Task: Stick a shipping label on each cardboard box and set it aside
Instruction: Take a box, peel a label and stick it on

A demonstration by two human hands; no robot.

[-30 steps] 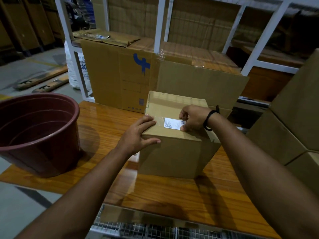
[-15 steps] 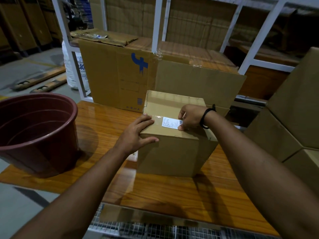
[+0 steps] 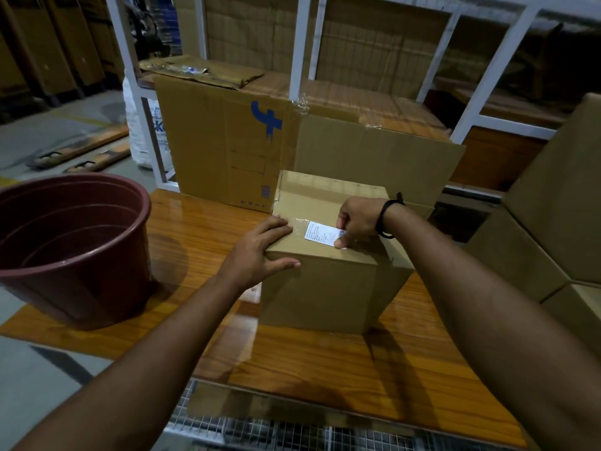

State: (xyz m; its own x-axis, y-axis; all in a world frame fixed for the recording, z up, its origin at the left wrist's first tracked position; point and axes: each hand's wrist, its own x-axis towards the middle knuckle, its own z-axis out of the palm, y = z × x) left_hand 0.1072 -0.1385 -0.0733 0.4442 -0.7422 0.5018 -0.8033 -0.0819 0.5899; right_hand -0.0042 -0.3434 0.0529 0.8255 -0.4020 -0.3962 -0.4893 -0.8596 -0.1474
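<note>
A glossy, wood-grained worktop (image 3: 201,229) carries everything. Along its far edge leans a broad flattened cardboard sheet (image 3: 227,151), matte and creased, with a blue printed mark and strips of clear tape. Off the right edge rise stacked brown cartons (image 3: 553,206), plain and flat-faced. At the left edge stands a round maroon plastic tub (image 3: 143,203), smooth and shiny, with stepped rings inside. The cardboard box (image 3: 325,288) sits near the middle of the worktop, just in front of the sheet: a blocky, dull brown shape taped shut along its top seam. The left hand (image 3: 260,252) lies spread on the box's near-left top corner, fingers straight across the top and thumb down on the front face. The right hand (image 3: 357,219), wearing a black wristband (image 3: 383,219), has its fingers curled and nips the right end of the label (image 3: 320,233), a small white printed rectangle lying flat on the box top near its front edge. Set against a second ago, the box, label and both hands lie much as they did.
</note>
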